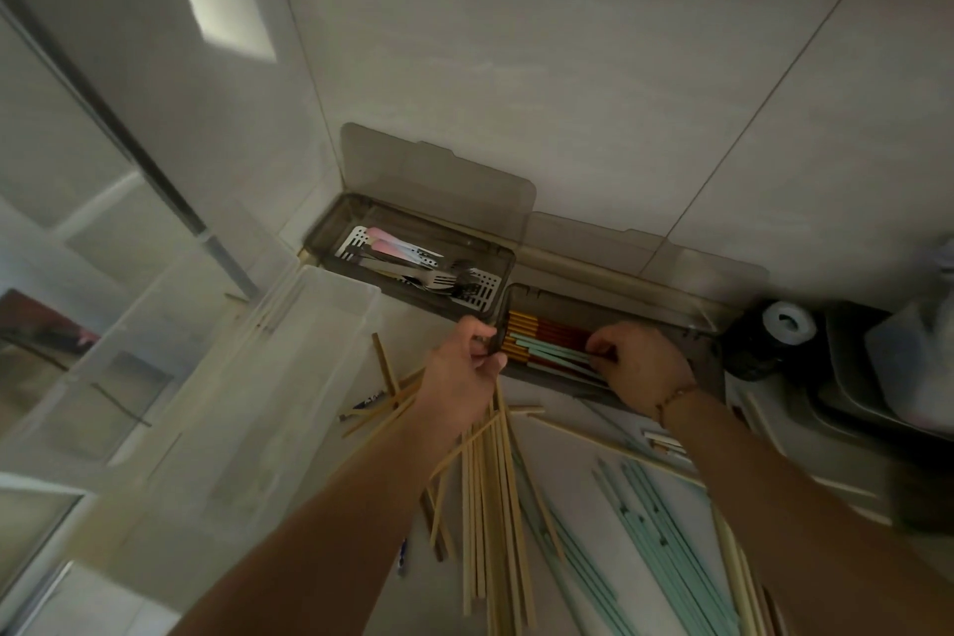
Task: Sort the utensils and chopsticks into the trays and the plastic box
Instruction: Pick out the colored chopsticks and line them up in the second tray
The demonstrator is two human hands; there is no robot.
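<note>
Two smoky-grey trays with raised lids stand against the tiled wall. The left tray (330,251) holds forks and other utensils (439,280). The right tray (715,351) holds red-and-gold and mint chopsticks (547,341). My left hand (464,372) grips the right tray's left end. My right hand (640,367) reaches into that tray and pinches the chopsticks lying there. Loose wooden chopsticks (490,496) and mint chopsticks (666,527) lie scattered on the counter below my arms. A clear plastic box (289,377) sits at the left with a few wooden chopsticks inside.
A sink (852,393) with a white bag lies at the right edge. A dark jar with a white cap (774,336) stands beside the right tray. A window frame runs along the left.
</note>
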